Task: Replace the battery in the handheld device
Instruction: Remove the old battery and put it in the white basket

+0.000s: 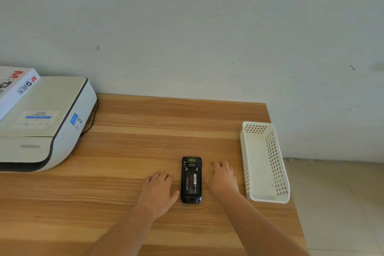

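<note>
1. Handheld device lies face down on the wooden table, directly between the two hands, its length running away from the person; its back cover appears to be off, so the labelled battery sits exposed in its bay.

2. Left hand rests palm down on the table just beside the device's left edge, fingers loosely spread and gripping nothing, the thumb close to the casing's lower corner; whether it touches the casing cannot be told.

3. Right hand lies likewise just off the right edge, fingers relaxed and holding nothing. Flanking the device this way likely readies both hands to steady the body while the battery is lifted out.

4. Casing is black, hard plastic with rounded corners and what look like two small fasteners above the bay; the battery is a flat dark slab with a printed label.

5. White plastic basket, long, perforated and seemingly empty, stands just beyond the right hand, probably set there to receive loose parts.

6. White printer with a dark trim line, a carton resting on top, sits well beyond the left hand.
</note>
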